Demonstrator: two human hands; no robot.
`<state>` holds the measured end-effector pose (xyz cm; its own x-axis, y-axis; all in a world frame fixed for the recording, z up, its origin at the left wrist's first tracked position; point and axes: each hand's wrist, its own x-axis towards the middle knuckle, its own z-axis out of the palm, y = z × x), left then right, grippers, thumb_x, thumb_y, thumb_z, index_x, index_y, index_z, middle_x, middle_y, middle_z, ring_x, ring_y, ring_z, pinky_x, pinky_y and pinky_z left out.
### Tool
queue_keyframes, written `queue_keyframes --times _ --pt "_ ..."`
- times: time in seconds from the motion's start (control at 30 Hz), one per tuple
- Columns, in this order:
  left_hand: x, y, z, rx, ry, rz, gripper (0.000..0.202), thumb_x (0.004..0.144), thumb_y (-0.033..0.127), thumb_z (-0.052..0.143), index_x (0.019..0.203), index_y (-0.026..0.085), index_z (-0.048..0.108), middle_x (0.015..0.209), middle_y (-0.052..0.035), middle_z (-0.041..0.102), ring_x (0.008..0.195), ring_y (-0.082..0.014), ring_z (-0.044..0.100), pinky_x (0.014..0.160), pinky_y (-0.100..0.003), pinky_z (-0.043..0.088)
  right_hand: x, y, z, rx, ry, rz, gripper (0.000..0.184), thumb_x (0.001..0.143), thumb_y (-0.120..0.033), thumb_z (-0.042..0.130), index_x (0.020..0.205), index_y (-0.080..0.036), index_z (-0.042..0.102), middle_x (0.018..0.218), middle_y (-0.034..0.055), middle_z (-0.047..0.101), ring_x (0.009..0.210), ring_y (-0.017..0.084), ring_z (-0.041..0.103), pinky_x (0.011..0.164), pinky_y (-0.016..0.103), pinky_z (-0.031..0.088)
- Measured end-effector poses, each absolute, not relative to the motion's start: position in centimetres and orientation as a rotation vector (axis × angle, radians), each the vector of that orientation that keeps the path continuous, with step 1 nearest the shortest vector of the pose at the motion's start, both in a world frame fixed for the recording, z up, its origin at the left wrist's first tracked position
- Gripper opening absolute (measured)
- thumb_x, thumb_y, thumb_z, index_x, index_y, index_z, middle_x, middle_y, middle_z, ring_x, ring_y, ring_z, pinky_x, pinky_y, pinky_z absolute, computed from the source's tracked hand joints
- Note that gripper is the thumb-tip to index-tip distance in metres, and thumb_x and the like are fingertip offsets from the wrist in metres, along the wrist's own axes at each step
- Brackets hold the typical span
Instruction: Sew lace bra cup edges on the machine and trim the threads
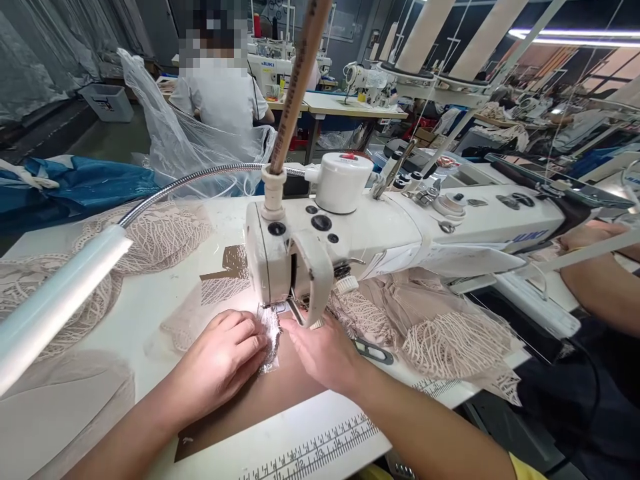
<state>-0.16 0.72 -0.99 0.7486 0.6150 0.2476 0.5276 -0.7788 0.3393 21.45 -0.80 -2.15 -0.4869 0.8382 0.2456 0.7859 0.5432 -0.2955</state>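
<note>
A white sewing machine point(285, 260) stands before me, its needle area partly hidden behind the head. My left hand point(227, 363) is closed, fingertips pressed on a whitish lace strip point(271, 337) just left of the presser foot. Brown fabric point(240, 410) lies flat beneath both hands, the strip on top of it. My right hand point(325, 350) pinches the brown fabric's edge right of the needle; some of its fingers are hidden behind the machine. A grey tool with a slotted handle point(375, 351) lies beside my right wrist.
Beige lace pieces point(450, 340) lie right of the machine, and more lace point(155, 233) at left. A lamp tube point(65, 307) juts in from the left. A printed ruler point(320, 447) runs along the front edge. A co-worker point(215, 93) sits ahead; another person's arm point(600, 280) is at right.
</note>
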Motion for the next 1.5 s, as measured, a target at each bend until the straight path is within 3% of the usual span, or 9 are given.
queue_keyframes --times 0.2,0.4,0.67,0.93,1.17,1.33,1.5 --pt "-0.1 0.6 -1.5 2.763 0.888 0.493 0.020 0.095 0.020 0.046 0.095 0.018 0.066 0.080 -0.0054 0.062 0.079 -0.0197 0.052 0.073 -0.035 0.040 21.4 -0.9 -2.3 -1.181 -2.430 0.225 0.030 0.087 -0.011 0.043 0.108 -0.019 0.063 0.093 0.0069 0.061 0.085 0.020 0.050 0.074 0.029 0.039" --pt "0.2 0.8 -1.5 2.764 0.854 0.527 0.022 0.095 0.016 0.046 0.109 0.017 0.062 0.104 -0.0077 0.067 0.091 -0.0207 0.055 0.079 -0.035 0.042 21.1 -0.9 -2.2 -1.171 -2.544 0.178 0.023 0.083 -0.010 0.046 0.097 -0.017 0.063 0.088 0.0062 0.058 0.078 0.019 0.046 0.065 0.030 0.034" --pt "0.8 0.8 -2.2 2.820 1.024 0.477 0.022 0.094 0.018 0.046 0.103 0.017 0.066 0.106 -0.0075 0.070 0.090 -0.0232 0.055 0.077 -0.037 0.044 20.9 -1.2 -2.3 -1.230 -2.621 0.093 0.020 0.083 -0.010 0.047 0.095 -0.016 0.061 0.084 0.0064 0.058 0.076 0.020 0.046 0.065 0.033 0.034" --pt "0.9 1.1 -2.2 2.794 1.124 0.392 0.025 0.095 0.024 0.043 0.094 0.017 0.067 0.106 -0.0107 0.067 0.093 -0.0261 0.055 0.078 -0.040 0.044 20.1 -0.4 -2.4 -1.394 -2.591 0.044 0.035 0.080 -0.006 0.048 0.111 -0.017 0.060 0.098 0.0097 0.061 0.090 0.022 0.052 0.077 0.033 0.041" --pt "-0.7 1.0 -0.7 2.679 0.965 0.390 0.030 0.090 0.029 0.052 0.117 0.019 0.056 0.120 -0.0128 0.055 0.103 -0.0272 0.051 0.085 -0.042 0.044 20.3 -0.3 -2.6 -1.388 -2.432 0.056 0.032 0.088 -0.014 0.044 0.114 -0.017 0.062 0.099 0.0107 0.064 0.092 0.024 0.057 0.080 0.035 0.044" --pt "-0.9 1.1 -1.2 2.609 0.958 0.478 0.020 0.095 0.021 0.043 0.093 0.019 0.062 0.100 -0.0094 0.060 0.093 -0.0227 0.054 0.079 -0.037 0.044 20.7 -0.6 -2.5 -1.391 -2.375 0.100 0.026 0.087 -0.018 0.050 0.110 -0.018 0.063 0.096 0.0090 0.065 0.084 0.023 0.059 0.075 0.033 0.045" --pt "0.0 0.9 -1.7 2.460 1.008 0.564 0.020 0.096 0.019 0.037 0.088 0.017 0.056 0.090 -0.0071 0.061 0.085 -0.0200 0.054 0.079 -0.036 0.043 20.2 -0.4 -2.7 -1.303 -2.426 0.128 0.024 0.085 -0.025 0.062 0.108 -0.018 0.062 0.097 0.0061 0.065 0.081 0.020 0.060 0.070 0.028 0.045"
